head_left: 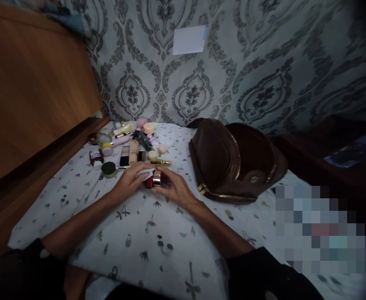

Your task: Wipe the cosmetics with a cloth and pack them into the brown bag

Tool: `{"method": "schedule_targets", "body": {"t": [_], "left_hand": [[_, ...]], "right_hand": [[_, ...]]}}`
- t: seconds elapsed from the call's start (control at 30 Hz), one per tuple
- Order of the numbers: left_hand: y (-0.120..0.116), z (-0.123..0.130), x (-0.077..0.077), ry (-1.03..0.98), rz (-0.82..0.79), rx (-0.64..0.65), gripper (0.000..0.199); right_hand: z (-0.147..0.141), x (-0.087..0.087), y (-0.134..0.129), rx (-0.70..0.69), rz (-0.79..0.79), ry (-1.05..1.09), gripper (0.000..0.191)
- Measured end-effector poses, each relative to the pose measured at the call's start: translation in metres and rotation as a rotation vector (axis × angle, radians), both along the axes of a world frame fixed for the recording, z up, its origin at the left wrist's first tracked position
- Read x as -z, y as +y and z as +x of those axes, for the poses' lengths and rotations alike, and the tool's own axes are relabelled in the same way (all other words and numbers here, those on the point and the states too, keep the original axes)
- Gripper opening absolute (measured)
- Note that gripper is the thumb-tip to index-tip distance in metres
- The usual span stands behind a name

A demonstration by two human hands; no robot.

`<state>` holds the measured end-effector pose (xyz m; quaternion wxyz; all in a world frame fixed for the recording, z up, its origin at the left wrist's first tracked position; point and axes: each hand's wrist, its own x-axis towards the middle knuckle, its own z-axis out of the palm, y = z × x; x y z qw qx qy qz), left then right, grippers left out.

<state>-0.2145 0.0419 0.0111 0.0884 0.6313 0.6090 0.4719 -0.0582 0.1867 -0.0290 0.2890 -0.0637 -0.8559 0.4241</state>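
The head view suggests a wiping step: the left hand (132, 179) has its fingers closed over a white wipe (145, 171) against a gold-lidded dark red jar (149, 182); the right hand (175, 186) has its fingers clamped round the lid end. The jar sits just nearer than the clustered cosmetics (134, 151), above printed cloth (133, 237). Continuing would call for a steady right-hand hold.
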Motion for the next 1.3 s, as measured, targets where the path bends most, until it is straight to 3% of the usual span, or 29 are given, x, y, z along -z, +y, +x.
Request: {"method": "schedule_targets", "body": {"t": [0.23,0.5,0.67,0.77,0.93,1.3], "left_hand": [[0.001,-0.006,0.005,-0.075,-0.004,-0.086,0.025],[-0.009,0.005,0.005,0.206,0.078,-0.167,0.028],[-0.013,0.009,0.0,0.27,0.112,-0.189,0.023],[-0.013,0.011,-0.002,0.278,0.125,-0.161,0.014],[-0.014,0.013,-0.006,0.274,0.116,-0.148,0.02],[-0.019,0.012,-0.011,0.352,0.101,0.041,0.022]], "right_hand": [[0.0,-0.006,-0.004,-0.024,-0.075,-0.028,0.066],[0.003,-0.01,-0.007,-0.048,-0.091,-0.022,0.063],[0.003,-0.007,-0.006,-0.032,-0.008,-0.007,0.065],[0.003,-0.005,-0.006,-0.053,0.072,0.025,0.067],[0.004,-0.004,-0.005,-0.063,0.134,0.036,0.069],[0.003,-0.006,-0.006,0.006,0.039,-0.043,0.068]]}}
